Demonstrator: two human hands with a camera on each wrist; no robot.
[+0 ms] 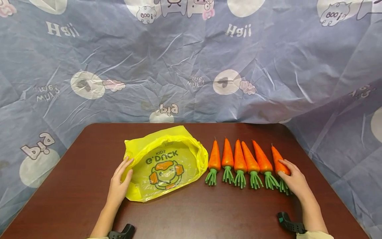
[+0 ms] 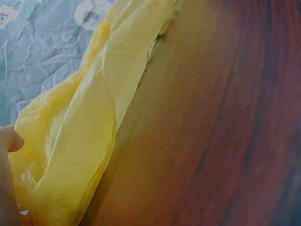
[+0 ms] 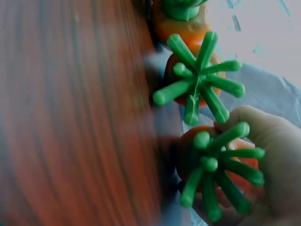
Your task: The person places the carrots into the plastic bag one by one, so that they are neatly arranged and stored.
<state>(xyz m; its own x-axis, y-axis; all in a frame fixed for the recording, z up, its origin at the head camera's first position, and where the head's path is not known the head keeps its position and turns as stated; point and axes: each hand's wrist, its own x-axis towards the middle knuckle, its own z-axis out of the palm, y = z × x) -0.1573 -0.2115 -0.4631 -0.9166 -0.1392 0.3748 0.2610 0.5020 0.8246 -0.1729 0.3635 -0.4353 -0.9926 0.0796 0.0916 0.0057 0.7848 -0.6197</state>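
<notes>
A yellow plastic bag (image 1: 192, 176) with a duck print lies on its side on the table, its mouth spread wide. My left hand (image 1: 117, 187) rests against the bag's left edge, thumb and fingers extended over the rim. In the left wrist view, the thumb (image 2: 13, 139) lies at the yellow film. On the far right, my right hand (image 1: 296, 182) grips the rightmost carrot (image 1: 276, 155) near its top, thumb on one side and fingers on the other. The right wrist view shows that carrot's green stalks (image 3: 225, 174) pointing toward the camera.
Several more orange carrots (image 1: 239, 159) with green stalks lie in a row between the bag and my right hand, tips pointing away. They rest on a dark brown table (image 1: 191, 215). Behind it hangs a printed blue-grey cloth (image 1: 179, 66).
</notes>
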